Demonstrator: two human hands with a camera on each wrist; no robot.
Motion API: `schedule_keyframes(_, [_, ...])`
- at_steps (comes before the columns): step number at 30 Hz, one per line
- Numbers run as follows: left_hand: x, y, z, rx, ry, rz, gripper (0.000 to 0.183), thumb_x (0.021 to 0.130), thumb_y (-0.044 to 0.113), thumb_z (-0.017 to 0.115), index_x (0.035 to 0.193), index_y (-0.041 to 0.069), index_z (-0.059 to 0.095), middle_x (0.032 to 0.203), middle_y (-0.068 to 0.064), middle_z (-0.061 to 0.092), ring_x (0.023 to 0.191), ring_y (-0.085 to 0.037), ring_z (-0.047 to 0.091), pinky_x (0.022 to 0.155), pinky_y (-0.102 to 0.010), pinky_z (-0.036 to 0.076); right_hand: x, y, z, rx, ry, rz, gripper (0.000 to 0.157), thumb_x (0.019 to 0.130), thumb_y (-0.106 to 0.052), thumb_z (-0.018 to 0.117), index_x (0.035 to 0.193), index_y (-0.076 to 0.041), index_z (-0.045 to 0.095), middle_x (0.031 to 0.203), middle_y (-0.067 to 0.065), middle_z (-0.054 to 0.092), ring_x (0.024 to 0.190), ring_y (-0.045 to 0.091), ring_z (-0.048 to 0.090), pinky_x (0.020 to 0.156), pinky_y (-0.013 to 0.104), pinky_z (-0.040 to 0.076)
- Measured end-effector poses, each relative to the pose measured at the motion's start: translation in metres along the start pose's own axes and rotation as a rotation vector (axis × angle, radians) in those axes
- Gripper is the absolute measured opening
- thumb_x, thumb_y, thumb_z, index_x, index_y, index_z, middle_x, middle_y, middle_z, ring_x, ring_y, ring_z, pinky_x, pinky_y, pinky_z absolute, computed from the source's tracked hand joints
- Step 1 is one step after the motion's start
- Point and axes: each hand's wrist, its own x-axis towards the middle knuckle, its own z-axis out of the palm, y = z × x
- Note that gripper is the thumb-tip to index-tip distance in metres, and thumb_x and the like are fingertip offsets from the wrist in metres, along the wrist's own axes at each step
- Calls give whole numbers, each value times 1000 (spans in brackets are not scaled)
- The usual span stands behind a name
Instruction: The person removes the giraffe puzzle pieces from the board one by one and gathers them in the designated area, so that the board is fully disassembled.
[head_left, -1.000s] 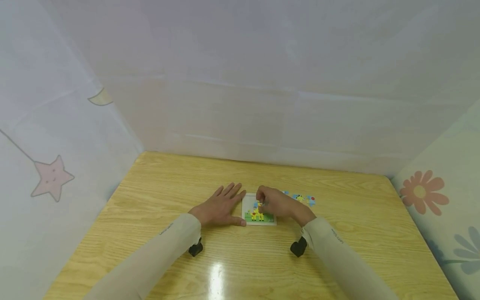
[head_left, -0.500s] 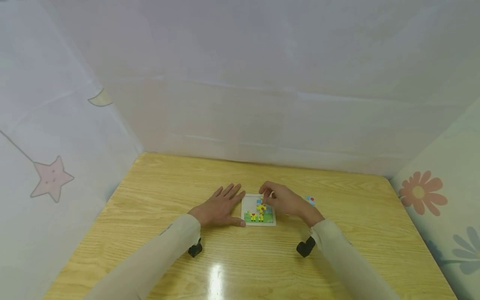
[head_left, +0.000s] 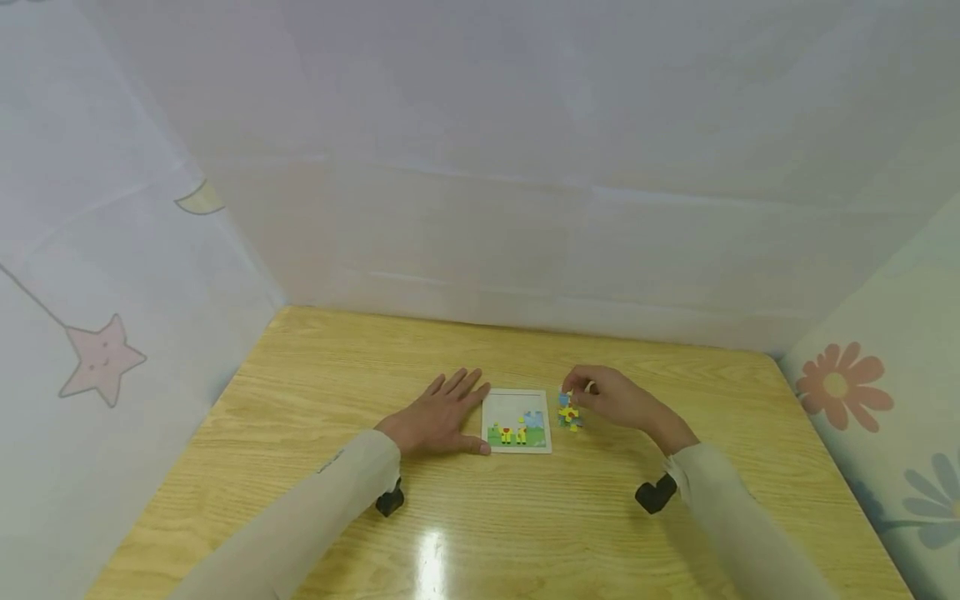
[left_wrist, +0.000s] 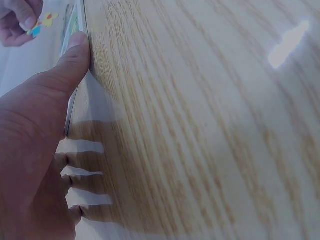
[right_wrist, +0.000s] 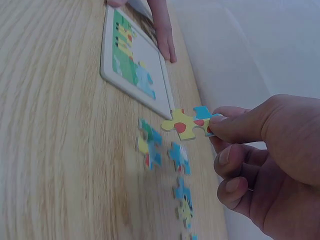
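Note:
My right hand (head_left: 617, 400) pinches joined jigsaw pieces (right_wrist: 186, 125), yellow with red spots and some blue, between thumb and fingers. They hang just right of a pale puzzle tray (head_left: 506, 403), above the table. Inside the tray lies part of a picture: green ground, yellow legs and a blue section at the right; its upper part shows bare. My left hand (head_left: 435, 418) lies flat with fingers spread, its thumb and index fingertip against the tray's left edge. In the right wrist view several loose pieces lie below the held ones, including a blue one (right_wrist: 179, 157).
The wooden table (head_left: 480, 517) extends around the tray on every side. Pale cloth walls (head_left: 480, 242) stand behind it and at both sides. Black wrist cameras (head_left: 656, 493) sit under the sleeves.
My right hand has moved right, from over the tray to beside it, carrying the yellow joined jigsaw pieces out. The tray's middle is now uncovered. My left hand has stayed in place.

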Motion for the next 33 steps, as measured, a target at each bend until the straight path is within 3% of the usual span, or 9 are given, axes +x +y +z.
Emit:
schedule_keyframes(10, [-2, 0, 0, -21, 9, 7, 108, 96, 77, 57, 173, 16, 15, 182, -13, 2, 170, -37, 3, 137, -62, 10, -20, 23, -9, -17, -39, 48, 15, 108, -6, 58, 115, -3, 71, 105, 11, 72, 92, 18, 64, 78, 26, 55])
schedule_keyframes(18, [0, -1, 1, -21, 8, 3, 108, 95, 79, 56, 173, 16, 14, 183, -11, 1, 170, -36, 3, 137, -62, 8, -27, 33, -9, 39, -67, 129, 16, 110, -7, 55, 118, -1, 68, 105, 14, 69, 80, 20, 56, 64, 24, 47])
schedule_keyframes(33, [-1, 0, 0, -25, 18, 12, 105, 97, 75, 58, 173, 16, 16, 182, -13, 3, 170, -38, 4, 137, -63, 9, -27, 38, -6, -22, 2, 144, 19, 109, -8, 58, 124, -1, 67, 112, 14, 69, 92, 17, 60, 78, 25, 52])
